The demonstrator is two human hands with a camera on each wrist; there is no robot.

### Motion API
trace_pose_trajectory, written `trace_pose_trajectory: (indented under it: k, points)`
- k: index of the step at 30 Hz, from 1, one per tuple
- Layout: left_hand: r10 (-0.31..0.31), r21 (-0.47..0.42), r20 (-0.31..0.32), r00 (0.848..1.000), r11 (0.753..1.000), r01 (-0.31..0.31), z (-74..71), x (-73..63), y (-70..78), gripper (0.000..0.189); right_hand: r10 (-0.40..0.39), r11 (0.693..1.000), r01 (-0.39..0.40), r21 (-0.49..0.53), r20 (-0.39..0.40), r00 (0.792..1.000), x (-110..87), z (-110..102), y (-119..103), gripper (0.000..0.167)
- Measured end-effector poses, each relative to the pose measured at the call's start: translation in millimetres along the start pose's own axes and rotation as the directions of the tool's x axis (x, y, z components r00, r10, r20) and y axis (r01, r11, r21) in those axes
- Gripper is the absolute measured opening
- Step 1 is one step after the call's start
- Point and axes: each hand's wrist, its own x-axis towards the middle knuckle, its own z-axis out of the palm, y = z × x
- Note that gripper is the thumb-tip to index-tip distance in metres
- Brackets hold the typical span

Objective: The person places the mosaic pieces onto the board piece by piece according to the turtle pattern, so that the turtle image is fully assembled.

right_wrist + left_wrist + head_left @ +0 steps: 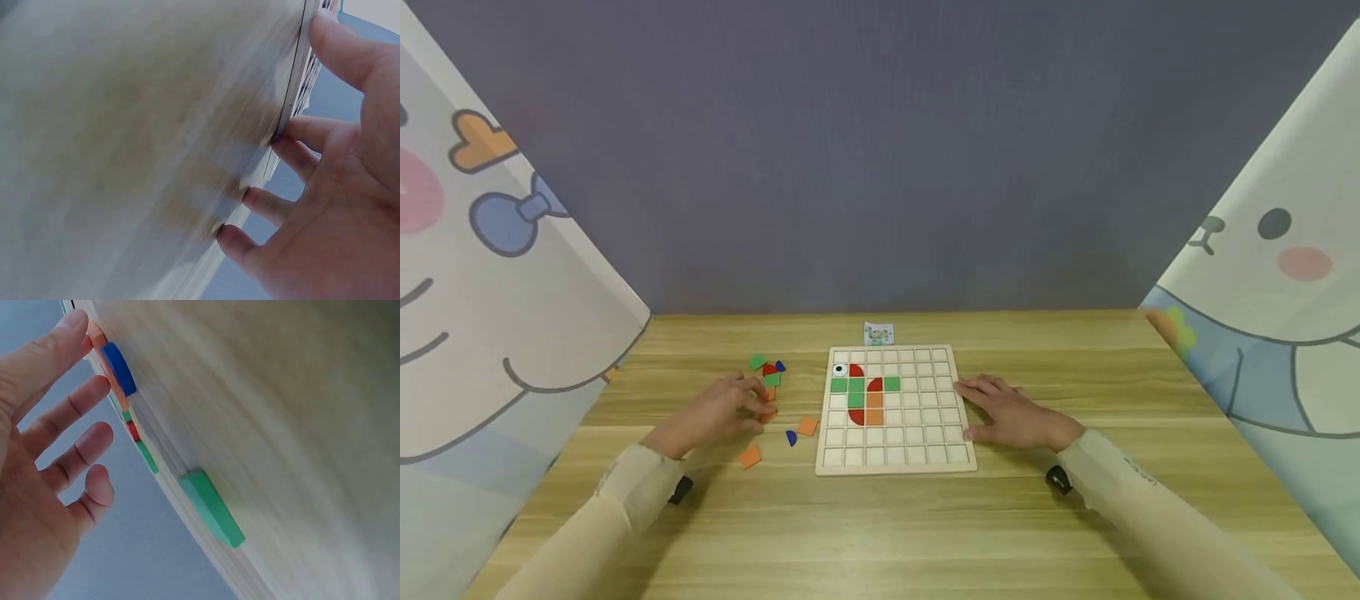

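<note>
My left hand [724,414] reaches over a loose group of flat pieces, fingers loosely bent. Its fingertips come right at an orange piece [767,415], partly hidden by them in the head view. In the left wrist view the thumb stands apart from the lower fingers; a blue half-round piece [119,369] and a green piece [212,509] lie nearby. My right hand [1011,414] rests with spread fingers at the right edge of a white grid board [897,469]. Red, green and orange pieces and an eye tile [839,370] fill some cells at the board's upper left.
A small picture card [878,334] lies behind the board. Left of the board are an orange square [807,427], another orange square [750,457], a blue half-round [792,437] and a green square [757,362]. A grey panel [895,167] rises behind the wooden table [880,533].
</note>
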Motion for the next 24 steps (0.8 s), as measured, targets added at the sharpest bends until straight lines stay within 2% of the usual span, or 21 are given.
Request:
trace_pose_trajectory:
  k: [5,9,21,24]
  points:
    - [-0.004,-0.029,0.013,1.0,1.0,0.004,4.1,-0.1,3.8,0.025,-0.002,1.0,0.002,-0.006,-0.002,1.0,-0.4,2,0,0.08]
    - [-0.022,-0.016,0.01,1.0,1.0,0.022,6.3,3.0,5.9,0.019,0.004,1.0,-0.004,-0.01,-0.004,1.0,-0.1,3,1,0.08]
    - [-0.033,0.014,-0.002,0.999,0.999,0.033,9.2,9.2,10.1,0.025,-0.008,1.0,0.008,-0.018,0.014,1.0,1.3,0,2,0.08]
    - [-0.034,0.012,-0.03,0.999,0.999,0.034,8.3,10.9,11.5,0.023,-0.006,1.0,0.006,-0.017,0.011,1.0,1.4,0,2,0.08]
